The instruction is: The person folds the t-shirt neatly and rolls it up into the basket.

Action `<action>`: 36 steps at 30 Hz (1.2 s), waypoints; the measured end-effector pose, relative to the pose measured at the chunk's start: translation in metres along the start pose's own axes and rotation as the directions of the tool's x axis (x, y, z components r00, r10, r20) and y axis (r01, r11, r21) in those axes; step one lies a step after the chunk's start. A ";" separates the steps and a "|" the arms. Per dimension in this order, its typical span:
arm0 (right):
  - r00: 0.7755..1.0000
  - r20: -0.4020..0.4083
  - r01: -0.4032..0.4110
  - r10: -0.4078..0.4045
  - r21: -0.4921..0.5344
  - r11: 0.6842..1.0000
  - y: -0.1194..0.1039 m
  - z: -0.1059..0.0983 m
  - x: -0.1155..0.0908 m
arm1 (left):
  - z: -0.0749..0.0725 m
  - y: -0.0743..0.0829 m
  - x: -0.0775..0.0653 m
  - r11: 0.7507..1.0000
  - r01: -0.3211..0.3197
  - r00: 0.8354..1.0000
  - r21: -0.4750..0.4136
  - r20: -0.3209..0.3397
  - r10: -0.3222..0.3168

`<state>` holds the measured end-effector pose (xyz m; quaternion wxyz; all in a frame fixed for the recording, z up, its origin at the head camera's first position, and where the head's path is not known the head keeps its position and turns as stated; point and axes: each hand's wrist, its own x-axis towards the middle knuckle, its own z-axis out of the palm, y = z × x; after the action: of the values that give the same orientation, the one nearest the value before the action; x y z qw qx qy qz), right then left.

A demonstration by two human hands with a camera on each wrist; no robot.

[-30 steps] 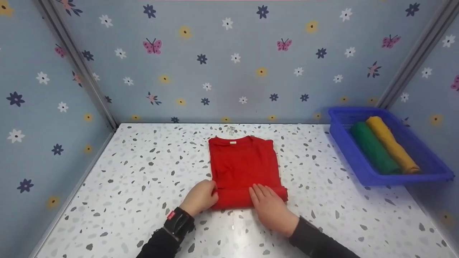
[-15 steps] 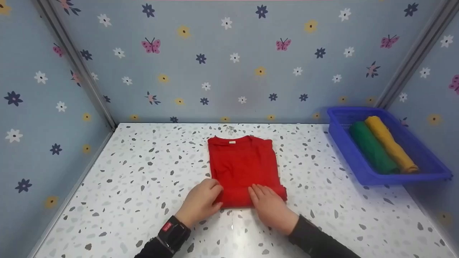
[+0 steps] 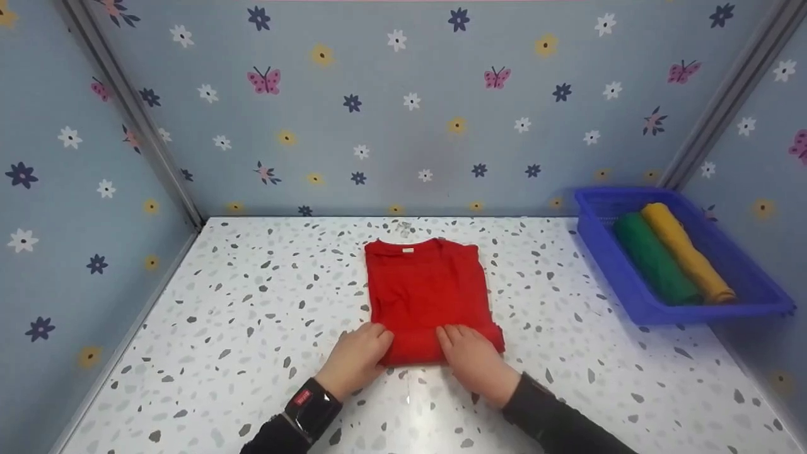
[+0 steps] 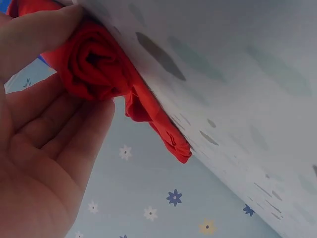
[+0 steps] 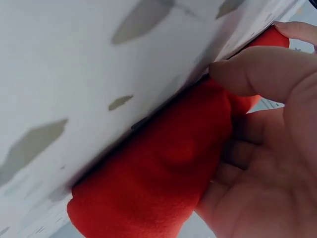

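Observation:
A red shirt [image 3: 429,284] lies on the speckled table, its neckline and small white label at the far side. Its near edge is rolled into a thick tube [image 3: 416,347]. My left hand [image 3: 357,354] grips the left end of the roll, thumb on the near side and fingers over the top; in the left wrist view the spiral end of the red roll [image 4: 94,59] shows between thumb and fingers. Toward the roll's right part, my right hand [image 3: 477,362] holds it the same way, and the right wrist view shows that thumb at the table side of the roll [image 5: 153,163].
A blue plastic basket [image 3: 605,265] stands at the right of the table. Inside it lie a green cloth roll [image 3: 656,258] and a yellow cloth roll [image 3: 687,252] side by side. Flower-patterned walls [image 3: 403,126] close off the back and both sides.
My left hand has shifted slightly right and settled over the roll's left end, its fingers now on top. The right hand and the shirt have barely moved.

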<state>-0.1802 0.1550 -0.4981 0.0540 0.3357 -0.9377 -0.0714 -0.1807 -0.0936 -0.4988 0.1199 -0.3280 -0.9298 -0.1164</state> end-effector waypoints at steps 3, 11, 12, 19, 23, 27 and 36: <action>1.000 -0.028 0.001 -0.001 -0.012 1.000 0.001 0.000 0.003 | 0.000 -0.001 0.001 0.999 0.023 1.000 -0.023 0.022 -0.022; 0.999 -0.042 -0.011 0.012 0.033 0.999 0.003 0.001 0.006 | 0.001 -0.002 0.004 0.994 0.083 0.996 -0.066 0.033 -0.080; 0.999 -0.043 -0.011 0.013 0.038 0.999 0.003 0.001 0.006 | 0.001 -0.003 0.005 0.993 0.090 0.996 -0.074 0.035 -0.088; 0.996 -0.081 -0.015 0.022 0.090 0.996 0.004 0.000 0.005 | 0.000 -0.003 0.006 0.979 0.139 0.990 -0.146 0.056 -0.133; 0.998 -0.054 -0.035 0.045 0.173 0.984 0.006 -0.004 0.002 | -0.002 -0.003 0.004 0.975 0.130 0.991 -0.179 0.045 -0.124; 0.999 -0.026 -0.036 0.043 0.245 0.969 0.009 -0.008 -0.002 | -0.002 -0.003 0.000 0.963 0.128 0.992 -0.237 0.047 -0.120; 0.998 -0.055 0.050 -0.032 0.365 0.930 0.018 -0.017 -0.008 | -0.009 -0.004 -0.003 0.897 0.202 0.976 -0.393 0.151 -0.154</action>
<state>-0.1829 0.1726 -0.4786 0.0114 0.3610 -0.9258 0.1117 -0.1796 -0.1012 -0.4922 -0.0165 -0.2655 -0.9167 -0.2981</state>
